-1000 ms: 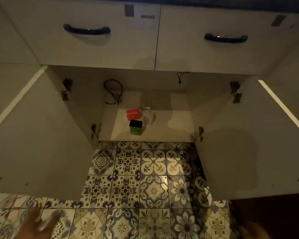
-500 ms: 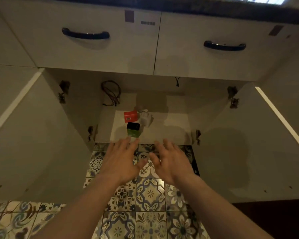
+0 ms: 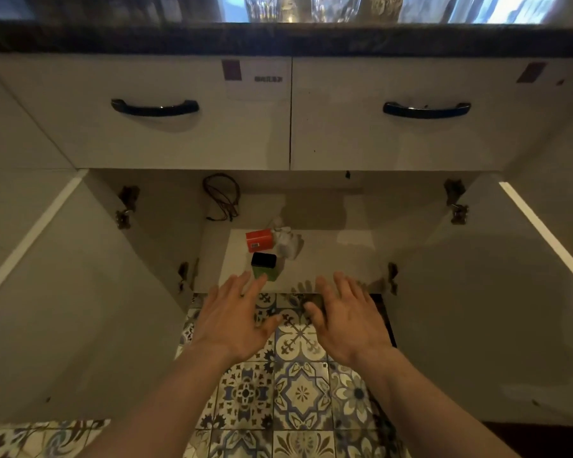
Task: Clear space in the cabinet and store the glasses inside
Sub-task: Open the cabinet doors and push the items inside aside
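The low cabinet (image 3: 338,256) stands with both doors swung wide. On its floor at the left sit a green tin with a black lid (image 3: 264,266), an orange box (image 3: 259,240) and a crumpled white bag (image 3: 288,241). My left hand (image 3: 234,320) hovers over the tiled floor in front of the cabinet's lip, fingers spread, its fingertips just short of the green tin. My right hand (image 3: 346,320) is beside it, also empty with fingers apart. Clear glasses (image 3: 334,8) show on the dark countertop at the top edge, cut off by the frame.
The left door (image 3: 63,309) and right door (image 3: 497,319) flank my arms. A coiled black cable (image 3: 221,200) hangs on the cabinet's back wall. Two drawers with dark handles (image 3: 154,108) sit above the opening. Patterned tiles (image 3: 301,395) cover the floor.
Both hands rose from the bottom edge and reached forward toward the cabinet opening. They then spread apart slightly. My view tilted up, bringing the countertop and glasses into sight.
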Demonstrator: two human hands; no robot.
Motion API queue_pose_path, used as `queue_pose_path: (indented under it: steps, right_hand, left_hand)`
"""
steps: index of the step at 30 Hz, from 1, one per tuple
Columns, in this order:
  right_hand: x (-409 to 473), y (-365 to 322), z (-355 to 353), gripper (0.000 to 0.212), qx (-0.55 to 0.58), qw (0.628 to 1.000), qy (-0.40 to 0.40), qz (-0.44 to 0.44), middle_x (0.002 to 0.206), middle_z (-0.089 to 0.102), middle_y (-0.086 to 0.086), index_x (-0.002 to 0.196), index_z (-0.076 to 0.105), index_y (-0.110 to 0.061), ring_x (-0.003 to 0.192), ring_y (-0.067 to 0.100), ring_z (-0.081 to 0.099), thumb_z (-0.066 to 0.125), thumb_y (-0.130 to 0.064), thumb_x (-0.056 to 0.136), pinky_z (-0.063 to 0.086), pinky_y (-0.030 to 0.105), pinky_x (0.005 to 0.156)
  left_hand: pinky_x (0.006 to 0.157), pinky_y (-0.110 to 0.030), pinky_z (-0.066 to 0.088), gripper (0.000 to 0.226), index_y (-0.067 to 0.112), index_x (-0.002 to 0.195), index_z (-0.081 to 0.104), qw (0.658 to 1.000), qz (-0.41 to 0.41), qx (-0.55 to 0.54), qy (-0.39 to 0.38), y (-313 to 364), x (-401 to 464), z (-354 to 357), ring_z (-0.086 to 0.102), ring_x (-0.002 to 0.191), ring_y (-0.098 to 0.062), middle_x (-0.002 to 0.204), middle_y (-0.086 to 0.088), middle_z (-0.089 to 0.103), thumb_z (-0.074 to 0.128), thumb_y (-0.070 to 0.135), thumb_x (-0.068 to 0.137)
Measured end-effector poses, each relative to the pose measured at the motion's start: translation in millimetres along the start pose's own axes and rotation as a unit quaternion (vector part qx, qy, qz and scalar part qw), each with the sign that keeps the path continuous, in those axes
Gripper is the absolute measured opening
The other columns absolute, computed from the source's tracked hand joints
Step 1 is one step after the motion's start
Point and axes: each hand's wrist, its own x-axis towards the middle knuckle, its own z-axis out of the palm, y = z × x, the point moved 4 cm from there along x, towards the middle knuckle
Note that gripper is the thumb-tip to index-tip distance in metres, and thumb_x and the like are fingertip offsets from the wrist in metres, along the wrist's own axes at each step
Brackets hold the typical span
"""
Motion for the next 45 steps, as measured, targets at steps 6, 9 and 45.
queue_pose_path:
  steps: [6,9,45]
  right_hand:
    - [23.6,25.2,29.3,0.064,0.001,1.000,-0.008,-0.003,0.166,0.014,0.010,0.156,0.018,-0.028,0.153,0.028,0.010,0.019,-0.059,0.101,0.016,0.047,0.123]
    - [51.5,32.1,58.4,0.064,-0.003,0.999,-0.033,-0.001,0.167,0.011,0.009,0.157,0.017,-0.028,0.153,0.028,0.008,0.020,-0.059,0.101,0.016,0.046,0.123]
    - [673.0,93.9,234.3,0.047,0.133,0.987,-0.026,-0.083,0.122,0.061,0.003,0.123,0.064,-0.030,0.099,0.020,0.066,0.083,-0.028,0.080,0.053,0.031,0.082]
  left_hand:
    - [0.120,-0.043,0.012,0.082,0.036,0.156,0.012,1.000,-0.005,-0.005,-0.003,-14.0,27.0,39.8,0.014,0.149,-0.022,0.165,0.000,0.015,0.039,0.073,0.088]
    - [0.120,-0.042,0.008,0.081,0.036,0.156,0.009,1.000,-0.009,-0.006,-0.017,-31.1,46.9,73.3,0.011,0.149,-0.022,0.166,0.000,0.011,0.039,0.071,0.089]
    - [0.093,-0.037,0.047,0.074,0.038,0.144,0.032,0.993,0.083,-0.028,0.084,-247.7,532.9,323.6,0.052,0.120,-0.020,0.136,0.006,0.051,0.071,0.043,0.082]
